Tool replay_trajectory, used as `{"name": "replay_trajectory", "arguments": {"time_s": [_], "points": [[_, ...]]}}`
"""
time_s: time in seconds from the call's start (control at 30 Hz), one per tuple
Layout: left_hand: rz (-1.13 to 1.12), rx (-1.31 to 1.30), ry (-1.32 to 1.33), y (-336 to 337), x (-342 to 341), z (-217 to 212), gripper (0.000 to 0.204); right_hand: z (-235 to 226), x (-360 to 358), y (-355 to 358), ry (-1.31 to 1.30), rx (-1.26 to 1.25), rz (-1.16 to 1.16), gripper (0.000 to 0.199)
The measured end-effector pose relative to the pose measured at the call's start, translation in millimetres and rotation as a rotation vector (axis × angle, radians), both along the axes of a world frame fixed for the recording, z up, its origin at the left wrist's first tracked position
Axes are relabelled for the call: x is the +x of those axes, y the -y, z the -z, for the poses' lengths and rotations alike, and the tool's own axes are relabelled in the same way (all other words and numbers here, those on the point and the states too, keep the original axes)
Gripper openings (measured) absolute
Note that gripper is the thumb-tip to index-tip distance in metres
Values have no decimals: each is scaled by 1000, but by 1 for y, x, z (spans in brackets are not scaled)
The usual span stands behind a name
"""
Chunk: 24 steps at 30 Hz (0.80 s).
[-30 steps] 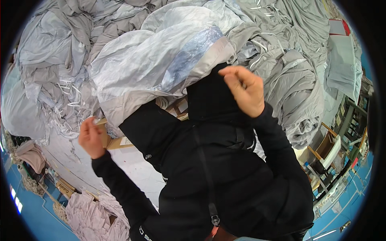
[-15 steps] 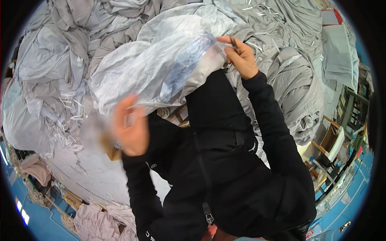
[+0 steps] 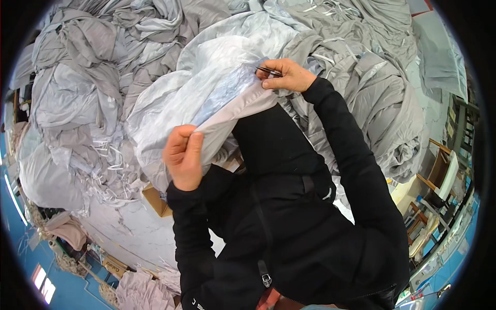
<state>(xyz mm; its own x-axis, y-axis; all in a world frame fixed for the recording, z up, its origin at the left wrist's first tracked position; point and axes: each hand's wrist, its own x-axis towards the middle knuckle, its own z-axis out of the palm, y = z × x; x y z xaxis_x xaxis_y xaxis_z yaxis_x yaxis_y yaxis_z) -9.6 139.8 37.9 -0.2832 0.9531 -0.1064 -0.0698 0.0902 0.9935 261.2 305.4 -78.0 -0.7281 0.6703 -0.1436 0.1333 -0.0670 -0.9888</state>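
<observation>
One fabric edge (image 3: 231,111) spans left grip (image 3: 183,157) to right grip (image 3: 288,76).

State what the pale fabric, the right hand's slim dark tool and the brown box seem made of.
Pale fabric: thin cloth, perhaps cotton or polyester, softly sheened; it falls in fine creases.
Slim dark tool in the right hand: possibly metal, slightly shiny, as it catches a glint; partly hidden.
Brown box: likely matte cardboard, given its flat tan panels.

The left hand (image 3: 185,159) is pinched, thumb against bent fingers, the left forearm (image 3: 192,243) running nearly straight forward. The right hand (image 3: 287,76) sits farther forward, fingers drawn toward the thumb, probably curled beneath, the right forearm (image 3: 347,129) slanting inward.
</observation>
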Motion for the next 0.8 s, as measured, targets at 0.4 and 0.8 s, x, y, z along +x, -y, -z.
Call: {"name": "replay_trajectory", "arguments": {"time_s": [0.4,0.8], "points": [[104,-187,-150,22,-118,-16,7,-22,23,-4,31,21,-96,16],[296,-287,-57,24,-113,0,12,-44,40,-14,103,276,161,22]]}}
